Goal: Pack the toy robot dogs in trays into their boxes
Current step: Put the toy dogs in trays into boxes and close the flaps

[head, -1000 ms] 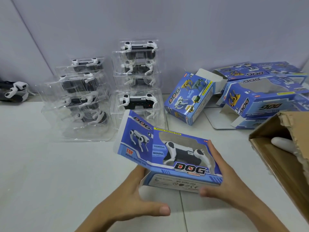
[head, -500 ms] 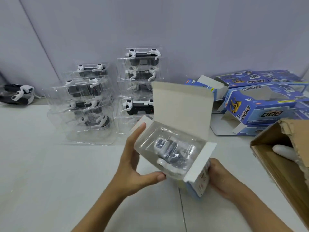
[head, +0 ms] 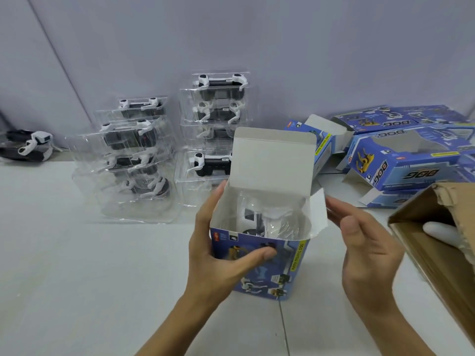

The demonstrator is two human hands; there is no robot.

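Note:
A blue toy box [head: 272, 268] stands upright on its end in front of me, top flaps open. Inside it sits a clear tray with a black-and-white robot dog [head: 264, 219]. My left hand [head: 218, 253] grips the box's left side, thumb across the printed front and fingers up the left wall. My right hand [head: 365, 247] hovers just right of the box with straight fingers near the white side flap [head: 318, 214], holding nothing. Two stacks of clear trays with robot dogs [head: 133, 155] [head: 218, 119] stand behind, against the wall.
Several empty blue boxes [head: 411, 160] lie at the back right. A brown carton [head: 442, 242] with an open flap fills the right edge, something white inside. A loose robot dog [head: 30, 147] lies at the far left by the wall.
The box has been turned from lying flat, window up, to standing upright with its open end up. My right hand has let go of it and moved to the side flap.

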